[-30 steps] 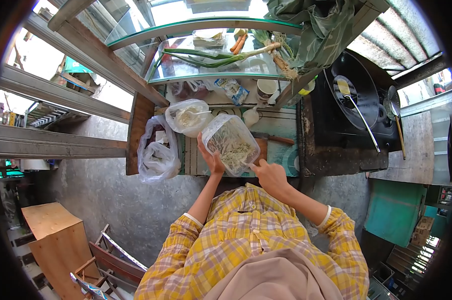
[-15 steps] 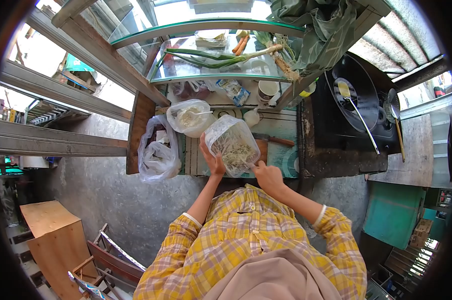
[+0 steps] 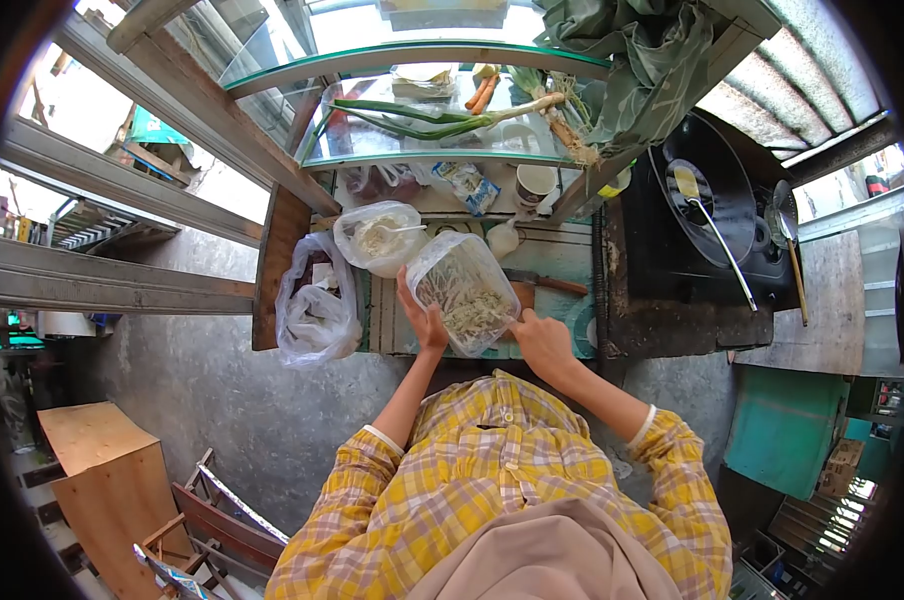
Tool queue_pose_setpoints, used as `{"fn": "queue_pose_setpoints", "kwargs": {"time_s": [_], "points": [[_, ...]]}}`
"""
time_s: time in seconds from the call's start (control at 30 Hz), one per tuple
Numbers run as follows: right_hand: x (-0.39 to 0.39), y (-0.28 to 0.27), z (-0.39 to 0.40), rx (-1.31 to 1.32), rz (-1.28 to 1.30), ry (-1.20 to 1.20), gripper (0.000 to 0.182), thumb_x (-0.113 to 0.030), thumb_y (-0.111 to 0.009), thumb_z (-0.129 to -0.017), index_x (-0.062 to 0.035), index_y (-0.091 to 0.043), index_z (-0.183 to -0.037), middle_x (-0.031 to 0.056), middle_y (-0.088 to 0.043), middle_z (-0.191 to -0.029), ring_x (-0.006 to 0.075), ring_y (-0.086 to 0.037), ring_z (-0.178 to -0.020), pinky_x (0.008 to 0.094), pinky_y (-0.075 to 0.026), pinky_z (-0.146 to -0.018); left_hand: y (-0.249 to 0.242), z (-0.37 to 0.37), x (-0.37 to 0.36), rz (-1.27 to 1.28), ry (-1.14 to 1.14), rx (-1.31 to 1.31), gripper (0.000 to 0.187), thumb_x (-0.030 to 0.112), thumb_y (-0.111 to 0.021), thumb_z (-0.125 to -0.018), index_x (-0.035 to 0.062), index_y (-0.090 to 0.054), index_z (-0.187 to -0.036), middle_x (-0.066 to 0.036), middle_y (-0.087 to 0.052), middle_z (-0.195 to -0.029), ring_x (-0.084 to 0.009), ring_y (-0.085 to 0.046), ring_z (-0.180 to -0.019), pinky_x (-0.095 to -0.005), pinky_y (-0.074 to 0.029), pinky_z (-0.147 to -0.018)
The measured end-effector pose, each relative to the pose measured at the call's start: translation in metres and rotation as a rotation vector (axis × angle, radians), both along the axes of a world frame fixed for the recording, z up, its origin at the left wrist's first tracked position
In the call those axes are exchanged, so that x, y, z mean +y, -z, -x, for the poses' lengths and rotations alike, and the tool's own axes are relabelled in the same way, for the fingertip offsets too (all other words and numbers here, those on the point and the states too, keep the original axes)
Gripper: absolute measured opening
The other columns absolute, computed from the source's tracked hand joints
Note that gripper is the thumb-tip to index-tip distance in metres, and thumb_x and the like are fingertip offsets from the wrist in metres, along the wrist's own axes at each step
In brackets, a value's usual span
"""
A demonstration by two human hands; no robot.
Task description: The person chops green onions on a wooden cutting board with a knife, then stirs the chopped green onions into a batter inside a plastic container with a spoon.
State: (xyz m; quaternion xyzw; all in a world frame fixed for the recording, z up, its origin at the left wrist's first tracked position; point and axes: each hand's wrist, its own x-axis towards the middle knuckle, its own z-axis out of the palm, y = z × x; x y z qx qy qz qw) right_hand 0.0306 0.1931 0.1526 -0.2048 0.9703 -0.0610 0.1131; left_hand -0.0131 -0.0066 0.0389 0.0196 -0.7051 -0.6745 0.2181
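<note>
A clear plastic tub point(image 3: 434, 262) is tilted toward me above the worktop, with a pale, shredded-looking mixture point(image 3: 475, 316) gathered in its lower right part. My left hand point(image 3: 424, 318) is wrapped around the tub's left side. At the lower right rim, my right hand point(image 3: 544, 340) is closed, its fingertips by the mixture; what they grip is hidden. Behind the tub's left corner sits a plastic bag of white powder point(image 3: 372, 238) with a white spoon point(image 3: 404, 229) in it. A knife point(image 3: 547, 281) lies just right of the tub, on a brown board point(image 3: 523, 295).
Left stands a plastic carrier bag point(image 3: 317, 310). Ahead are a blue-white packet point(image 3: 469, 186), a cup point(image 3: 535, 183) and a glass shelf with spring onions point(image 3: 422, 125) and carrots point(image 3: 484, 93). On the right, a wok point(image 3: 710, 190) with a spatula point(image 3: 722, 240) sits on a black stove point(image 3: 642, 240).
My right hand has shifted slightly up and right along the tub's rim. The tub has turned a little, and my left hand keeps its hold.
</note>
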Motion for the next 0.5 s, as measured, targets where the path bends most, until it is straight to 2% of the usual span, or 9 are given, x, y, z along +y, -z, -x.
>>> {"fn": "queue_pose_setpoints", "kwargs": {"time_s": [0.13, 0.2, 0.27, 0.43, 0.5], "points": [[-0.003, -0.021, -0.014, -0.068, -0.035, 0.005, 0.032, -0.008, -0.054, -0.081, -0.0106, -0.065, -0.112, 0.0123, -0.057, -0.082, 0.0273, -0.063, -0.058, 0.0375, -0.051, -0.05, -0.001, -0.001, 0.004, -0.006, -0.003, -0.005, 0.08, 0.053, -0.046, -0.087, 0.0041, -0.023, -0.146, -0.019, -0.032, -0.134, -0.0337, -0.036, -0.125, -0.0448, -0.028, -0.103], [-0.006, 0.017, -0.011, -0.036, -0.033, -0.03, 0.032, -0.008, -0.055, -0.081, -0.0105, -0.065, -0.111, 0.0126, -0.057, -0.082, 0.0274, -0.063, -0.058, 0.0376, -0.051, -0.049, 0.0, 0.0, 0.005, 0.077, -0.013, 0.02, 0.08, 0.054, -0.046, -0.087, 0.004, -0.023, -0.146, -0.019, -0.033, -0.133, -0.0338, -0.037, -0.124, -0.0448, -0.028, -0.103], [-0.007, 0.026, -0.005, -0.015, -0.025, -0.051, 0.032, -0.009, -0.055, -0.081, -0.0105, -0.065, -0.111, 0.0126, -0.058, -0.082, 0.0273, -0.063, -0.058, 0.0375, -0.05, -0.048, 0.0, 0.0, 0.004, 0.103, -0.019, 0.022, 0.08, 0.054, -0.045, -0.088, 0.0039, -0.022, -0.146, -0.019, -0.033, -0.132, -0.0338, -0.037, -0.124, -0.0449, -0.028, -0.102], [-0.004, -0.015, -0.009, -0.078, -0.046, -0.042, 0.029, -0.01, -0.055, -0.082, -0.009, -0.065, -0.109, 0.0124, -0.058, -0.082, 0.0275, -0.064, -0.059, 0.0373, -0.051, -0.048, 0.005, -0.001, 0.006, 0.011, 0.0, 0.002, 0.079, 0.052, -0.045, -0.088, 0.0033, -0.022, -0.146, -0.019, -0.033, -0.133, -0.0336, -0.037, -0.124, -0.0449, -0.028, -0.103], [-0.009, 0.011, -0.015, -0.053, -0.025, -0.067, 0.028, -0.01, -0.055, -0.082, -0.008, -0.064, -0.108, 0.012, -0.058, -0.081, 0.0275, -0.064, -0.059, 0.0378, -0.051, -0.048, 0.004, -0.001, 0.006, 0.053, -0.001, 0.024, 0.078, 0.051, -0.045, -0.088, 0.0034, -0.022, -0.146, -0.019, -0.033, -0.133, -0.0334, -0.037, -0.123, -0.0447, -0.028, -0.102]]}}
